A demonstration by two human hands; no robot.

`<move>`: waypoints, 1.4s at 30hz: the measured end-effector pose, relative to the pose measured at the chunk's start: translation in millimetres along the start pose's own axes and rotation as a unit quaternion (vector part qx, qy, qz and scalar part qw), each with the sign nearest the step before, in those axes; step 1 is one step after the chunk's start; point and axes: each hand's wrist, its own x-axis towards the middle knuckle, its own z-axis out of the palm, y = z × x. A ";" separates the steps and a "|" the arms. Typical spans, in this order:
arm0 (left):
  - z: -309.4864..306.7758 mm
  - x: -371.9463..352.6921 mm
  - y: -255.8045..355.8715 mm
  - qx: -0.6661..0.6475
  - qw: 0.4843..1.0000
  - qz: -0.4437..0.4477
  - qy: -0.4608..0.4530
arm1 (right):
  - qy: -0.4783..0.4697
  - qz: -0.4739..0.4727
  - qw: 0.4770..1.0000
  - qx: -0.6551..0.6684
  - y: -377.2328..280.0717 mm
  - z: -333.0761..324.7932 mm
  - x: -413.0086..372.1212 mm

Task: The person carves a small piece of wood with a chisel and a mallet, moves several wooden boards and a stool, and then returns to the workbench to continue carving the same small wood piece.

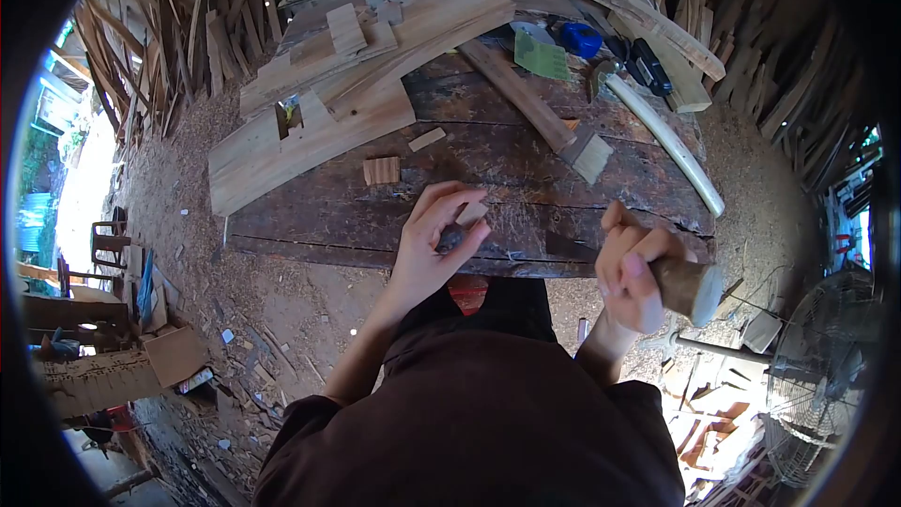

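Note:
My left hand (434, 239) is over the front part of the dark wooden table (319, 216), thumb and fingers curved around a small wooden block (471, 214). To the right, my right hand (638, 268) is wrapped round a thick wooden handle (683, 287), its round pale butt end toward me. A dark, flat, blade-like shape (572, 246) shows left of that hand, at the table's front edge; its link to the handle is hidden by the fingers. Just beyond my left hand lie a grooved wooden block (382, 171) and a thin wood strip (427, 139).
Shaped planks (310, 141) with small offcuts cover the table's left. A wide brush (591, 158), hammer (657, 136), blue tape measure (581, 38) and green sandpaper (542, 56) lie at the back right. A fan (821, 357) stands at right; wood scraps litter the floor.

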 end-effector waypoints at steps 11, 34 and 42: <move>14.4 -7.8 10.6 0.201 0.979 -0.014 0.006 | -0.029 -0.008 0.997 -0.071 1.8 20.7 11.2; 17.0 -5.3 1.3 0.243 0.955 0.167 -0.039 | -0.029 -0.001 0.999 -0.042 0.6 31.3 16.7; 18.1 -6.4 -0.8 0.209 0.970 0.119 -0.028 | 0.027 0.054 0.998 0.020 10.6 33.3 17.1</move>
